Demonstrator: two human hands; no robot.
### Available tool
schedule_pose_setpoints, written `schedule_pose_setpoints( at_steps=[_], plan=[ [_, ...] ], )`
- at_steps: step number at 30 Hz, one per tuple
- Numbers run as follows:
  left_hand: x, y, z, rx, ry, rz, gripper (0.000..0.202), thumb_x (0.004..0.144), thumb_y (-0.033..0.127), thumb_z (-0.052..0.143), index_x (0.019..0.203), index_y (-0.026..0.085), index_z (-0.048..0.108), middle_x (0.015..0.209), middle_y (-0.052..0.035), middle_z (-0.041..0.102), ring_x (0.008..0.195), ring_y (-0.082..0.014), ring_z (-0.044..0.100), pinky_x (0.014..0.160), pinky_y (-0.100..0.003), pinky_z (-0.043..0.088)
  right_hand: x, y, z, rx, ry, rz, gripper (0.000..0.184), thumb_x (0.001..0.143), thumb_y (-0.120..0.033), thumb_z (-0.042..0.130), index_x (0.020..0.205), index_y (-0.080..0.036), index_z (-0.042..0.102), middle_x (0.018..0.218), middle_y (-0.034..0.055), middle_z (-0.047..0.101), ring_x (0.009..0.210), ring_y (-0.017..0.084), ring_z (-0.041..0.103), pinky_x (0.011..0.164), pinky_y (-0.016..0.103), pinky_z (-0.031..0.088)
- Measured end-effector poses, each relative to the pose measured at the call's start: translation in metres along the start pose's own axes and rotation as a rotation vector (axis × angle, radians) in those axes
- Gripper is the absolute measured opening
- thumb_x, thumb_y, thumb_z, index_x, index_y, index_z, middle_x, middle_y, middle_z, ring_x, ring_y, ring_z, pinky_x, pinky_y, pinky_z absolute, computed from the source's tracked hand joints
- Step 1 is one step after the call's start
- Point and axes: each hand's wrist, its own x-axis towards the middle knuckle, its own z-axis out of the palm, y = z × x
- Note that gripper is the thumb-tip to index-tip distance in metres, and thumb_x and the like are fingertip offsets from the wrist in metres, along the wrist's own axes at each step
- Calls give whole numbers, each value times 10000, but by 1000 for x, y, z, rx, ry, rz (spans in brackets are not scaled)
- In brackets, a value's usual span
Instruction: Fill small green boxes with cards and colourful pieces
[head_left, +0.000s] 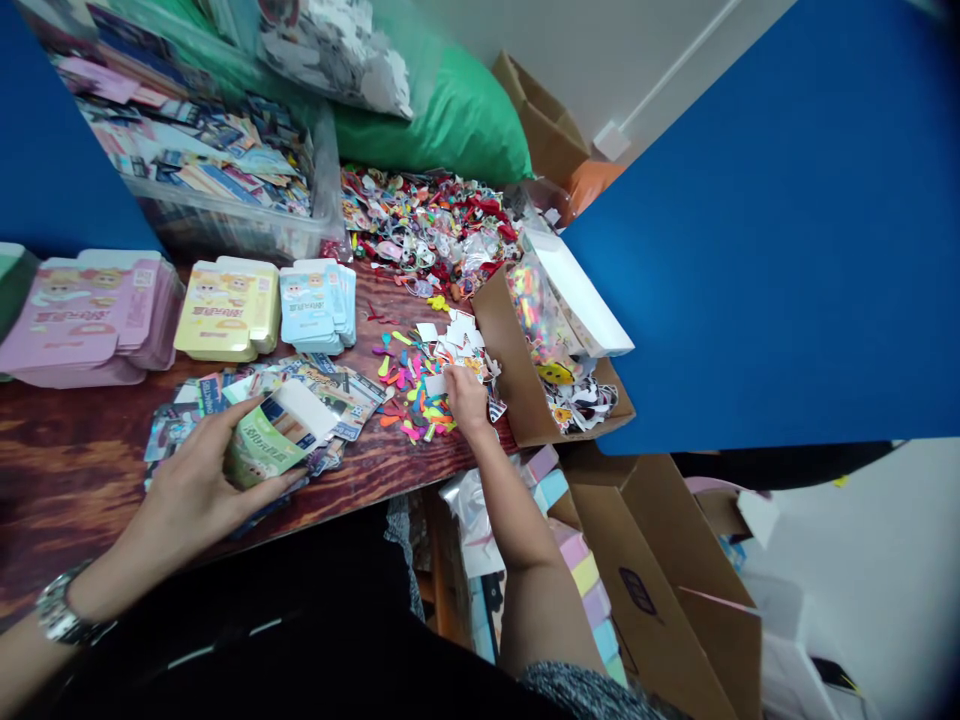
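Note:
My left hand [196, 478] is wrapped round a small green carton [268, 432] with its white flap open, held just above a spread of printed cards [330, 385] on the dark wooden table [67, 460]. My right hand [466, 398] reaches into a scatter of small bright plastic pieces and white paper bits [416, 385] at the table's front edge. Its fingers are curled down onto the pieces; what they pinch is too small to name.
Flat carton stacks lie at the back: pink [86, 315], yellow [227, 308], blue [319, 305]. A clear bin of cards [225, 185], a heap of colourful trinkets [431, 220] and a green bag [457, 120] sit behind. An open cardboard box [525, 385] holds bagged items; blue panels stand on both sides.

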Motion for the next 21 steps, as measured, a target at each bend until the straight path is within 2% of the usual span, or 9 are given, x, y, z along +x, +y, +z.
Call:
schedule_pose_setpoints(
  at_steps=[3,8,12,17,21],
  plan=[
    [-1,-2,0,7,2,8,874,833,802,572,1470,217,452,1314,-127,645,1144,-331,672,970,-420,536,-5,1,-4,58,26,-81,274,1057,-273,432,1047,-186,692,988,97,736,958,199,690,918,305,524],
    [-1,-2,2,7,-9,32,869,847,789,570,1470,195,447,1315,-136,634,1151,-333,664,974,-418,526,-14,-2,-10,148,61,-216,252,1058,-322,460,1058,-211,686,1122,104,763,1078,196,706,981,332,540],
    [0,-1,2,15,-7,43,888,842,817,545,1470,196,450,1289,-127,637,1122,-321,670,950,-405,529,-19,-8,-11,208,104,-278,264,1070,-329,443,1058,-213,680,1134,111,767,1087,191,715,990,341,553],
    [-1,-2,3,28,-4,58,880,852,808,541,1476,195,447,1271,-121,640,1102,-308,673,939,-391,529,-19,-16,-14,256,127,-289,225,1058,-335,494,1079,-221,686,1117,105,759,1070,193,713,990,341,560],
    [-2,-3,1,23,5,68,877,859,793,550,1487,190,437,1300,-129,636,1132,-312,668,967,-395,525,-15,-21,-17,323,92,-190,188,1003,-365,584,1069,-224,689,1118,110,737,1087,217,683,1000,367,546]
  ],
)
